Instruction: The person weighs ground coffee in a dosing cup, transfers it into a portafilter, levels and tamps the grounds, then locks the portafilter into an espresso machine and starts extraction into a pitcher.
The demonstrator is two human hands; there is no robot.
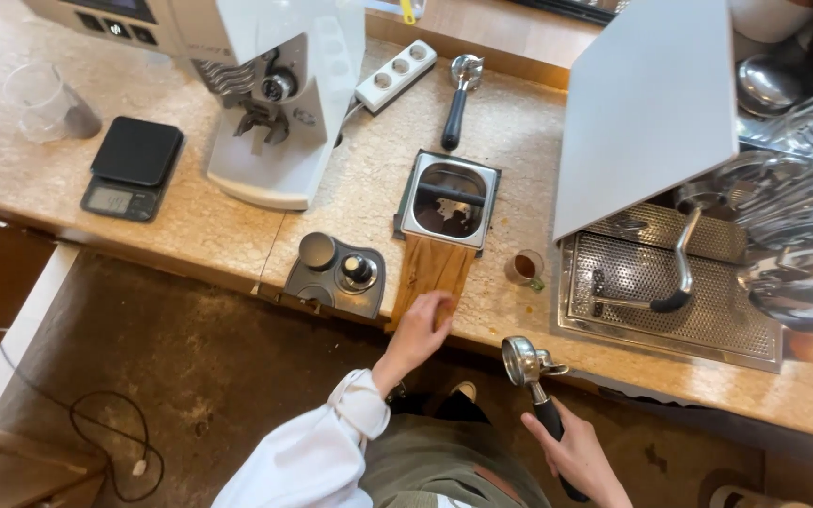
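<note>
- Right hand (574, 450), closest to the lens, is wrapped around the black handle of a portafilter (531, 370), whose metal basket hangs at the near edge of the counter (237, 235), out past the lip.
- Left hand (422, 325), in a white sleeve, rests on the near end of a wooden board (430, 268); its fingers are curled, but I cannot tell whether they grip anything.
- Risk, as I judge it: with the basket held out over the floor, any tilt of the wrist would spill whatever is in it down there rather than onto the counter.
- Pushing on the board could slide it into the steel knock box (448, 198) that sits at its far end.
- A small glass of coffee (525, 267) stands between the board and the drip tray (670, 301); a careless swing of the basket would tip it.
- The steam wand (681, 268) hangs over the tray, in the way on that side.
- Further left sit a tamping station (336, 271), a white grinder (275, 103), a black scale (134, 167) and a clear jug (44, 102); a second portafilter (459, 99) lies behind the knock box.
</note>
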